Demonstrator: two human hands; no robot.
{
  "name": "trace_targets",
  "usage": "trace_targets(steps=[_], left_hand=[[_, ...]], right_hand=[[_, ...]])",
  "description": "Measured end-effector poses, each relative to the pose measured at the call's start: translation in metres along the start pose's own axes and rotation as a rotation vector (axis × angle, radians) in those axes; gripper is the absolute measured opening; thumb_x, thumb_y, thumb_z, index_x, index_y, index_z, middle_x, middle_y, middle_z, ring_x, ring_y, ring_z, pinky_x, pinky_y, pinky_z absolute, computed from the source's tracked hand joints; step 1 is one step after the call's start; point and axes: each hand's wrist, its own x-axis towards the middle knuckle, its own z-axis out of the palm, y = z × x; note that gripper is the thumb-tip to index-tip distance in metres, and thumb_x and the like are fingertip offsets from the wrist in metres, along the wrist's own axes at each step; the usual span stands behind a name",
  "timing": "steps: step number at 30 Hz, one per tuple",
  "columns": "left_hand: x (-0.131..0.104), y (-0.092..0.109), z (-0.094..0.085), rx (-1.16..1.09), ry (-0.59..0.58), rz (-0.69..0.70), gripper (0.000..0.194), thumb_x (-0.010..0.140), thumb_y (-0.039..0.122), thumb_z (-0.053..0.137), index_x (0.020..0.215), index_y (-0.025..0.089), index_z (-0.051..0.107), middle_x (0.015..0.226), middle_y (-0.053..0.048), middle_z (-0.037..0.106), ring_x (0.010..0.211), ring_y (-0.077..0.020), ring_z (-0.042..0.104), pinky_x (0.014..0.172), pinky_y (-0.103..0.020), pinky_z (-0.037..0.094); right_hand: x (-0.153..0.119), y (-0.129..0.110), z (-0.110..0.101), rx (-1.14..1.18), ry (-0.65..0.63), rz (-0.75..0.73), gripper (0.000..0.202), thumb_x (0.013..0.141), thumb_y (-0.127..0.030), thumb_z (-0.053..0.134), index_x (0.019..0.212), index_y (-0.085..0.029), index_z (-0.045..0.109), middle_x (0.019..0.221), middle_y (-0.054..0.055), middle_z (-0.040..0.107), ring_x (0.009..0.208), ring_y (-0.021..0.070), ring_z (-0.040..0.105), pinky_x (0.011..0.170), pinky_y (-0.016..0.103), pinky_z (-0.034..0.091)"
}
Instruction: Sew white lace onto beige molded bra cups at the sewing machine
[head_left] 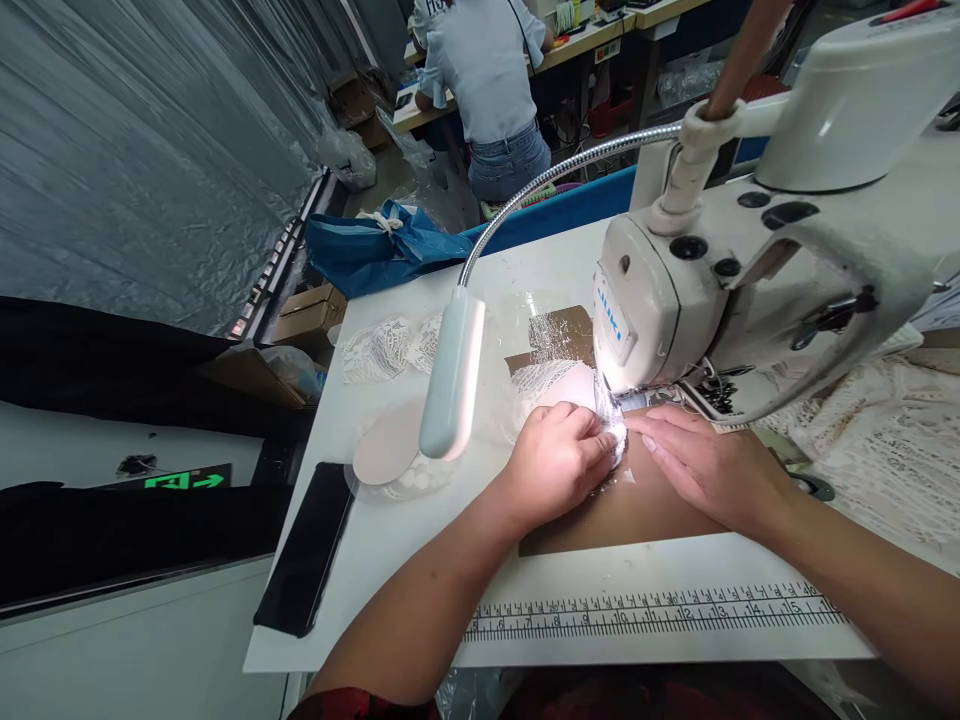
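Note:
A white sewing machine (652,290) stands on the table, its head over a white lace piece (551,378) with a smooth, pale cup-shaped part. My left hand (562,458) has its fingers closed on the near edge of this lace, just in front of the needle area. Opposite it, my right hand (694,460) lies with fingers stretched out, the fingertips touching the lace edge. The needle itself is hidden behind the machine head. Under both hands is a brown sheet (637,525).
A lamp (452,375) on a bendy metal neck hangs left of the hands. More lace pieces (375,350), a pale round pad (386,443) and a black phone (306,550) lie leftward. Cream lace fabric (889,440) is heaped right. A ruler strip (652,612) runs along the front; a person (487,90) sits beyond.

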Motion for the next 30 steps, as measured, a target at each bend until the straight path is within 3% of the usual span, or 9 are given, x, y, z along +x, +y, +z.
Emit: trace_targets(steps=[7, 13, 23, 30], left_hand=[[0.001, 0.001, -0.001, -0.019, -0.025, 0.018, 0.030, 0.096, 0.040, 0.050, 0.102, 0.018, 0.070, 0.097, -0.008, 0.065, 0.089, -0.0199, 0.056, 0.076, -0.035, 0.043], [0.004, 0.001, -0.002, 0.014, -0.005, 0.008, 0.033, 0.097, 0.040, 0.048, 0.109, 0.017, 0.069, 0.099, -0.010, 0.066, 0.088, -0.0213, 0.056, 0.074, -0.036, 0.044], [0.000, -0.007, 0.002, 0.050, -0.022, 0.146, 0.027, 0.101, 0.029, 0.044, 0.113, 0.019, 0.066, 0.125, -0.007, 0.065, 0.103, -0.0207, 0.057, 0.082, -0.036, 0.046], [0.004, -0.010, 0.003, 0.058, 0.069, 0.087, 0.028, 0.099, 0.029, 0.046, 0.111, 0.017, 0.068, 0.123, -0.006, 0.067, 0.099, -0.0222, 0.057, 0.084, -0.038, 0.046]], right_hand=[[0.003, 0.001, 0.004, -0.030, -0.059, -0.062, 0.039, 0.086, -0.011, 0.043, 0.107, -0.027, 0.072, 0.092, 0.005, 0.071, 0.077, 0.0170, 0.063, 0.060, 0.026, 0.043], [0.002, 0.000, 0.003, -0.111, 0.005, -0.100, 0.040, 0.085, -0.008, 0.044, 0.110, -0.022, 0.071, 0.088, 0.005, 0.072, 0.069, 0.0157, 0.061, 0.054, 0.027, 0.039], [-0.003, 0.004, 0.004, -0.094, 0.026, -0.200, 0.035, 0.087, -0.008, 0.045, 0.108, -0.018, 0.071, 0.094, 0.005, 0.073, 0.075, 0.0154, 0.064, 0.052, 0.027, 0.038], [0.003, 0.002, 0.007, -0.135, 0.021, -0.147, 0.037, 0.090, -0.011, 0.043, 0.114, -0.018, 0.070, 0.090, 0.007, 0.073, 0.078, 0.0166, 0.066, 0.066, 0.027, 0.047]])
